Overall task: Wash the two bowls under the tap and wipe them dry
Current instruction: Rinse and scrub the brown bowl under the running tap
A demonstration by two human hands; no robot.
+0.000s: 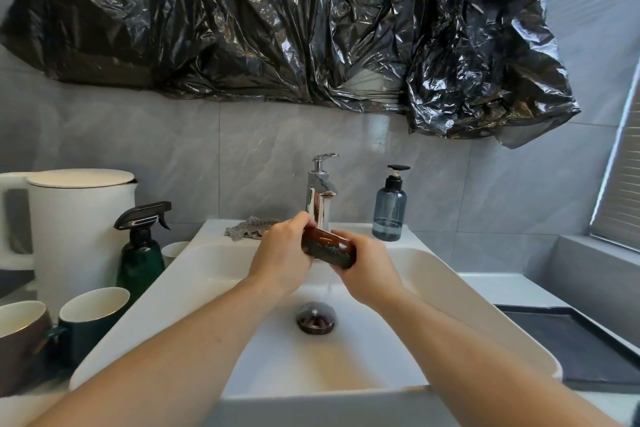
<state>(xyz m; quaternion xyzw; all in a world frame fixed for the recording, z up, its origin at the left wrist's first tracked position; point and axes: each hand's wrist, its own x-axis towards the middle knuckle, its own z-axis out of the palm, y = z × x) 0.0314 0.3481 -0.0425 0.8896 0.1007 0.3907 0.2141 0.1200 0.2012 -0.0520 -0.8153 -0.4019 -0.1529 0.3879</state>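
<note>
Bowl [328, 250] is sitting tilted under the tap [320, 196], left hand [282, 258] and right hand [369, 270] each wrapping a grip round one end. Wet glaze is probably making it slippery; loosening could be dropping it into the sink [450, 282].

Washroom wall and window surroundings

Grey marbled wall tiles [485, 184] carry crumpled black plastic sheeting [277, 21]; a window blind [620, 191] at right admits daylight above a grey ledge [595, 263].

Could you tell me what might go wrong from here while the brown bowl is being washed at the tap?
1. The wet brown bowl, held on edge between the left hand and right hand, could slip and chip in the white sink.
2. It sits close to the chrome tap; turning it may knock the spout.
3. Water could splash onto the cloth needed for drying.
</note>
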